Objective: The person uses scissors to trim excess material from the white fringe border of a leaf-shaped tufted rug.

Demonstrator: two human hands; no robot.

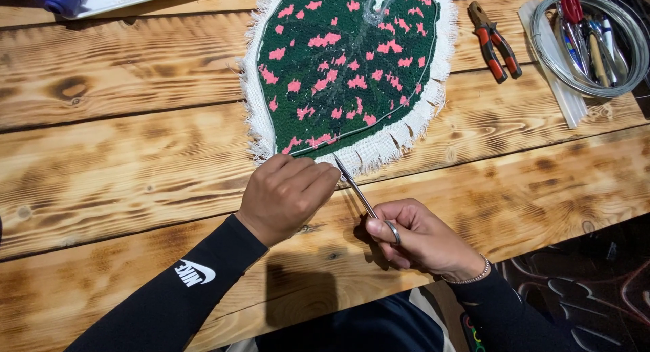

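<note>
Left hand [288,193] curled, pinching fringe of leaf rug [349,68]; right hand [420,238] grips scissors [355,187], tips at fringe. Pliers [494,42] far right.

Shiny slim metal scissors [353,187] are lying against the fuzzy green-and-pink tufted cloth leaf [349,61] with frayed white edging, on rough scorched wooden planks [122,156].

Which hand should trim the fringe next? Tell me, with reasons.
Probably the right hand: it holds the scissors, tips already at the fringe of the leaf piece. The left hand is empty-looking, pressing the cloth edge, so it is better placed to steady.
</note>
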